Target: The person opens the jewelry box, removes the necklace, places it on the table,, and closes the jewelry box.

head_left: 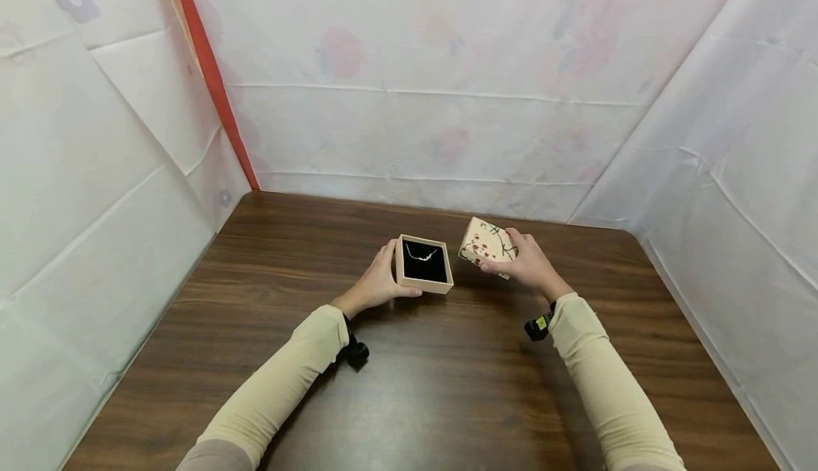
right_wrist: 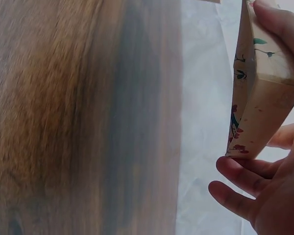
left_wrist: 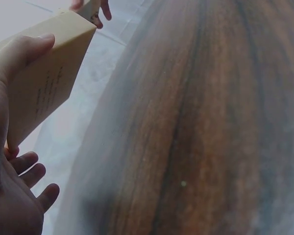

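My left hand [head_left: 378,283] grips a square cream box base [head_left: 428,287] by its left and near sides, thumb along the near wall. Inside, a thin silver necklace [head_left: 422,256] lies on a black pad [head_left: 437,269]. Small printed lines show on the underside of the base [left_wrist: 46,88] in the left wrist view. To the right, my right hand [head_left: 532,265] holds the box lid [head_left: 487,242], cream with red blossoms and dark branches, tilted. The right wrist view shows the lid [right_wrist: 272,115] between thumb and fingers. Lid and base are apart.
A dark brown wooden table [head_left: 409,386] lies beneath both hands. White patterned sheeting [head_left: 409,137] rises behind it and along both sides, with a red strip [head_left: 214,77] at the back left corner. Each wrist carries a small black camera [head_left: 537,327].
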Demonstrator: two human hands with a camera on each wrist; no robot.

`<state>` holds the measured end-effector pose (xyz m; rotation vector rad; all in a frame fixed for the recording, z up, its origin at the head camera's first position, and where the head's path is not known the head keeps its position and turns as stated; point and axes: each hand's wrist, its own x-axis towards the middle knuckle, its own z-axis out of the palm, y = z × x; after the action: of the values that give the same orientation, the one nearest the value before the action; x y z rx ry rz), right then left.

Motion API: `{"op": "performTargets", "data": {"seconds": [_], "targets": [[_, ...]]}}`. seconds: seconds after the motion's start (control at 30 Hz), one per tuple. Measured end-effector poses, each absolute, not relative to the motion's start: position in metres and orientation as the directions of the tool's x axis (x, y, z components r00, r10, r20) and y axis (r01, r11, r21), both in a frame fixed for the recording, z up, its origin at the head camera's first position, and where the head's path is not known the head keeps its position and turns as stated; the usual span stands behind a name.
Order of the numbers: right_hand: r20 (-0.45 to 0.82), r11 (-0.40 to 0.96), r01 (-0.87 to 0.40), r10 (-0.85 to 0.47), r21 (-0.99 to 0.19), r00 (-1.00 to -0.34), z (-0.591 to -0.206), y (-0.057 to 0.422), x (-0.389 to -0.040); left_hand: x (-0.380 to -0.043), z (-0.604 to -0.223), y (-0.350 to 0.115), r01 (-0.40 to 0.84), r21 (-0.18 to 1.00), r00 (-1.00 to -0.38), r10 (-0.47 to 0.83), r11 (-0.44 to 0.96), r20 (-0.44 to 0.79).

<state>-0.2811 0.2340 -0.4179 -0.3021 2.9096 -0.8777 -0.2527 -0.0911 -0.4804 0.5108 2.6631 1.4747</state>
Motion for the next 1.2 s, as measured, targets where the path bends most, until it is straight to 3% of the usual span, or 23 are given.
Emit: {"op": "performTargets", "data": {"seconds": [0.47,0.8,1.2], "targets": [[-0.087,0.868,-0.079,-0.138,-0.49,-0.987,-0.434,0.252,-0.284,-0.251,-0.482,-0.089,0.258,0.841,-0.944,0.308,0.475,0.115],[-0.111,0.913,-0.063,-0.117,-0.404,-0.987,-0.449,0.261,-0.284,-0.252,-0.483,-0.089,0.259,0.835,-0.945,0.308,0.486,0.113],[-0.128,0.923,-0.054,-0.111,-0.38,-0.986,-0.46,0.261,-0.282,-0.25,-0.48,-0.087,0.231,0.857,-0.95,0.297,0.461,0.097]]}}
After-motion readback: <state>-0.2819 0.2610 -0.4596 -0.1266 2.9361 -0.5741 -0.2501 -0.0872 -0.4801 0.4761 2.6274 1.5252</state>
